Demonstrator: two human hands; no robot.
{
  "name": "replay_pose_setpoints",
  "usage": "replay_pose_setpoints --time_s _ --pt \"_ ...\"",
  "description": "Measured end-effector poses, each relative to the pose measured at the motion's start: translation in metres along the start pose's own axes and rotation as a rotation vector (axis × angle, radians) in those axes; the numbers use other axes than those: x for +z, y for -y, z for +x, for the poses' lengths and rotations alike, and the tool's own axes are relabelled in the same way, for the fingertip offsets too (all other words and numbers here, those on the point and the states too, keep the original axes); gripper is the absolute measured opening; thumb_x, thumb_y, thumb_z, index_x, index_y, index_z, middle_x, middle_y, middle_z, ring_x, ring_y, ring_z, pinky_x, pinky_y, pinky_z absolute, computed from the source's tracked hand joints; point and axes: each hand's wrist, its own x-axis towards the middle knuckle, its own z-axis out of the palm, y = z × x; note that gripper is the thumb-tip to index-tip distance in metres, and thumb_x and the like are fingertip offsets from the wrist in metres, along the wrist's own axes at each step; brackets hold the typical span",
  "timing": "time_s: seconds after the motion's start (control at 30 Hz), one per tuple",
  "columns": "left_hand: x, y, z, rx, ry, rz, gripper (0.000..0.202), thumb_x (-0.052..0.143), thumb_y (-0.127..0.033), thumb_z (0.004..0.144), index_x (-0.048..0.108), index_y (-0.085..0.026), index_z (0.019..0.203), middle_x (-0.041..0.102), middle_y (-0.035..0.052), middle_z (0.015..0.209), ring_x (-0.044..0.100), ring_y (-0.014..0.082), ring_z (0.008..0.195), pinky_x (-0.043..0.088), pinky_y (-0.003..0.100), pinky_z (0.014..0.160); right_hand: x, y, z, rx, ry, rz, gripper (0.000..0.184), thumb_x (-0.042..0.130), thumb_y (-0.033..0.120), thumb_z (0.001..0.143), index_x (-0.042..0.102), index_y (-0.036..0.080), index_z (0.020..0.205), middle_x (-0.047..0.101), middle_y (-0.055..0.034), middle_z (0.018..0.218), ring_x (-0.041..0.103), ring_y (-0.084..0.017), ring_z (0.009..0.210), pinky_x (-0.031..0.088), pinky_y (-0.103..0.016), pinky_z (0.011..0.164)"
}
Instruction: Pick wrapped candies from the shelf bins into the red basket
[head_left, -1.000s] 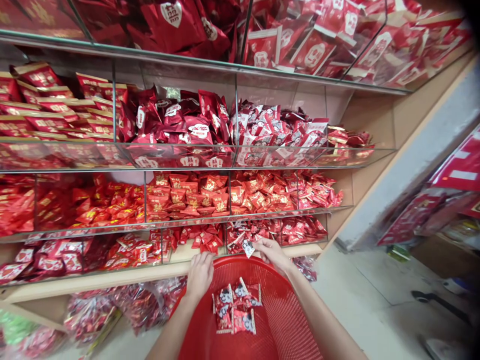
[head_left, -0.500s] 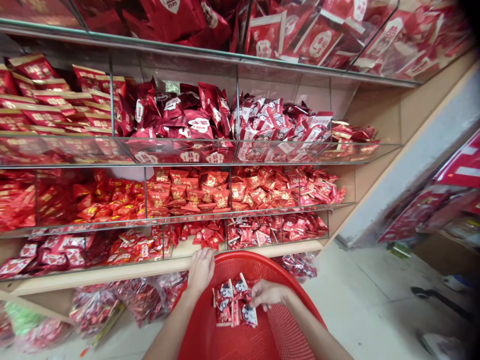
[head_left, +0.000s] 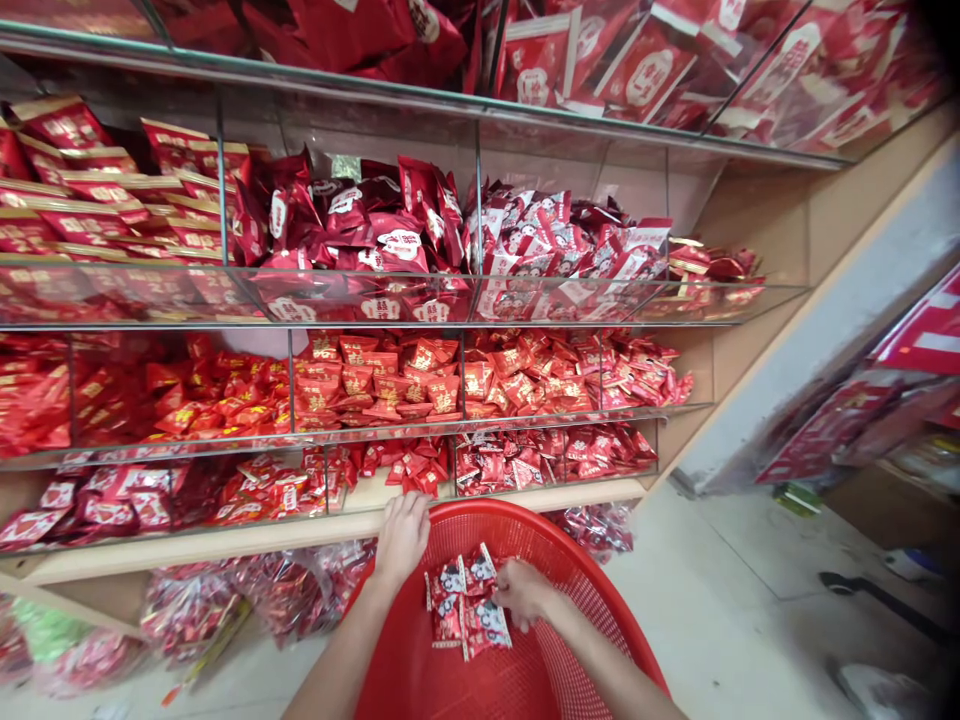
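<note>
My left hand grips the near rim of a red plastic mesh basket, just below the shelf edge. Inside the basket lies a small heap of red-and-white candy packets, printed with cartoon faces. My right hand rests on the right side of that heap. Its fingers hide part of the packets, and I cannot tell whether they pinch one.
Tiered transparent acrylic bins full of red packets stand directly ahead on a pale wooden shelf. Bags of wrapped goods sit below it. A tiled floor lies to the right, beyond a wall corner.
My right hand has come down from the lower bin into the basket, and the packet it held is no longer visible in its fingers. My left hand stays on the rim.
</note>
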Motion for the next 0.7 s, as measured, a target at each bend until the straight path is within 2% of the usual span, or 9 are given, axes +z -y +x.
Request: replay_pose_setpoints --time_s 0.1,0.27,0.4,0.53,0.7 --pt "-0.001 0.000 0.000 -0.002 0.000 0.000 0.028 0.035 -0.016 0.084 0.053 -0.022 0.104 0.057 0.0034 0.098 0.048 0.0180 0.091 0.035 0.036 0.087 0.004 0.001 0.002 0.005 -0.031 -0.061 0.030 0.054 0.019 0.072 0.042 0.018 0.045 0.042 0.0039 0.030 0.055 -0.014 0.038 0.042 -0.021 0.044" --pt "-0.001 -0.001 0.000 -0.002 -0.010 -0.012 0.028 0.035 -0.017 0.084 0.054 -0.022 0.104 0.057 0.0035 0.097 0.048 0.0180 0.091 0.035 0.036 0.087 0.011 0.000 0.005 0.013 -0.038 -0.080 0.029 0.050 0.023 0.075 0.041 0.019 0.047 0.044 0.0039 0.031 0.051 -0.012 0.033 0.040 -0.020 0.038" --pt "0.000 0.000 0.000 -0.008 -0.009 -0.013 0.028 0.035 -0.018 0.085 0.054 -0.022 0.104 0.057 0.0035 0.097 0.049 0.0179 0.091 0.035 0.036 0.087 0.008 0.003 -0.001 0.015 -0.056 -0.082 0.030 0.051 0.027 0.075 0.042 0.020 0.048 0.043 0.0040 0.030 0.051 -0.012 0.033 0.039 -0.019 0.038" --pt "0.002 0.001 -0.001 -0.007 -0.016 -0.004 0.028 0.035 -0.018 0.085 0.054 -0.022 0.105 0.057 0.0038 0.097 0.049 0.0181 0.091 0.036 0.036 0.086 -0.013 0.015 -0.017 -0.014 -0.165 -0.130 0.037 0.052 0.034 0.076 0.041 0.020 0.043 0.045 0.0012 0.031 0.053 -0.013 0.037 0.039 -0.021 0.042" --pt "0.005 0.003 -0.001 -0.002 -0.025 -0.003 0.029 0.035 -0.016 0.084 0.053 -0.022 0.106 0.057 0.0041 0.098 0.048 0.0184 0.092 0.035 0.037 0.087 -0.054 0.033 -0.031 -0.151 -0.345 -0.075 0.036 0.049 0.041 0.079 0.045 0.019 0.050 0.052 0.0004 0.040 0.051 -0.011 0.041 0.034 -0.021 0.046"
